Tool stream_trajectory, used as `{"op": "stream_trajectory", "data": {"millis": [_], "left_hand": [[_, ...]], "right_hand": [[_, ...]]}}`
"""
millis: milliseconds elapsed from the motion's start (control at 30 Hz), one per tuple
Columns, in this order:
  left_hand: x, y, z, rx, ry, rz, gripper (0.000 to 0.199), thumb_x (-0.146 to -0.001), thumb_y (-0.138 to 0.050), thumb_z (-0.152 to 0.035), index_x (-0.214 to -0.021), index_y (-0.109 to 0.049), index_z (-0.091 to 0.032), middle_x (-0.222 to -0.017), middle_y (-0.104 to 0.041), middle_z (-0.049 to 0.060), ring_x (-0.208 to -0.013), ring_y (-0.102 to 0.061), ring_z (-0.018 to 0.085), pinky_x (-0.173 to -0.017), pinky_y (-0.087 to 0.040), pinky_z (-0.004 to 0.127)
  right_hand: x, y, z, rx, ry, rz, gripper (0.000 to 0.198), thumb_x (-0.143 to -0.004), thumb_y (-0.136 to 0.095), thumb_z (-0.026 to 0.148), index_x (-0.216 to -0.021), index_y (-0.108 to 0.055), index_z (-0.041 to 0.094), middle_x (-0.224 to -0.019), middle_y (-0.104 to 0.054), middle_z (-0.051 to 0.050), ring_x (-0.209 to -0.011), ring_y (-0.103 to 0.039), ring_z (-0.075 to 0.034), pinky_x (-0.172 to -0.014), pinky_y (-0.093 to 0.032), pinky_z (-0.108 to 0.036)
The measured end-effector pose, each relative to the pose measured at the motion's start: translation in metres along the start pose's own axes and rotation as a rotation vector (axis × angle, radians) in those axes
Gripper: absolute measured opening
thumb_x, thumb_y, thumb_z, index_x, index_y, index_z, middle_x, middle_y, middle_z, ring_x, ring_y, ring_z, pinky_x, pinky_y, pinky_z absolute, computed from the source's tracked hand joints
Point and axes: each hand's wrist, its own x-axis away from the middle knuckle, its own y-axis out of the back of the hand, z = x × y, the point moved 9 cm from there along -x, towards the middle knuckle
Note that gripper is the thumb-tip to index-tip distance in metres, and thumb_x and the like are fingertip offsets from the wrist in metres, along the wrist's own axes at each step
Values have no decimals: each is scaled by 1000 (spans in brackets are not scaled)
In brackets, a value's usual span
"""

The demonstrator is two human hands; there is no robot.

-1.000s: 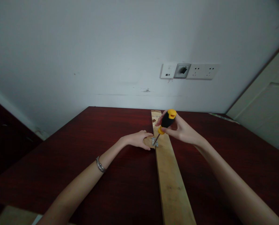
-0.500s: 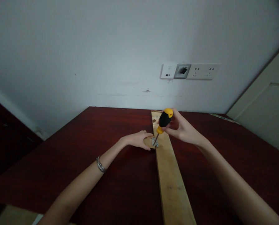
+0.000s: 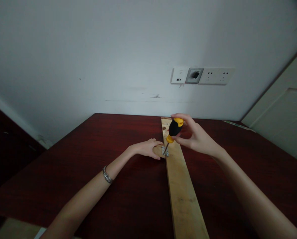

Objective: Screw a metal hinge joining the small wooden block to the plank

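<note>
The person's right grip (image 3: 195,136) holds a yellow-and-black screwdriver (image 3: 175,127) by its handle, thumb and fingers around it. Below and left of that grip, the tilted shaft reaches a small metal hinge (image 3: 164,151) bridging a rounded wooden piece (image 3: 158,151) and a long wooden board (image 3: 183,186). The left grip (image 3: 146,148) is spread around the rounded piece, pinning it on the tabletop (image 3: 123,132) against the board. Because the shaft leans, the tip could slip toward the left fingertips just beside it. Neither grip steadies the board, so twisting could shift it and skew the hinge. Whether the tip is seated is too small to tell.
</note>
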Motion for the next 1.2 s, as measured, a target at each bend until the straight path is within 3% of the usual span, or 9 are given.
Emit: {"op": "stream_trajectory", "data": {"millis": [467, 800, 1033, 1200], "left_hand": [[-1, -1, 2, 15, -7, -11, 78, -64, -71, -48, -131, -42, -20, -111, -51, 10, -104, -48, 25, -92, -37, 36], [0, 0, 0, 25, -21, -8, 78, -65, -70, -48, -132, -41, -19, -108, -51, 10, -100, -50, 24, -92, -38, 36], [0, 0, -3, 11, -38, -3, 76, -66, -69, -47, -131, -43, -17, -106, -52, 10, -100, -49, 25, -91, -38, 36], [0, 0, 0, 6, -23, -16, 76, -65, -70, -48, -130, -45, -19, -106, -52, 10, -99, -50, 25, -89, -39, 36]], "right_hand": [[0, 5, -3, 90, -13, -43, 61, -72, -68, 29, -127, -41, 28, -115, -55, -7, -85, -60, -22, -69, -54, -35], [-1, 3, -3, 48, -36, -33, 61, -72, -68, 31, -127, -42, 27, -109, -58, -6, -80, -61, -20, -69, -55, -35], [1, 9, 4, -86, 7, -48, 43, -87, -48, 30, -131, -44, 27, -128, -52, -7, -114, -52, -25, -87, -51, -40], [1, 17, 5, -155, 72, -166, 40, -82, -59, 29, -121, -52, 28, -116, -59, -5, -105, -57, -22, -86, -53, -38]]}}
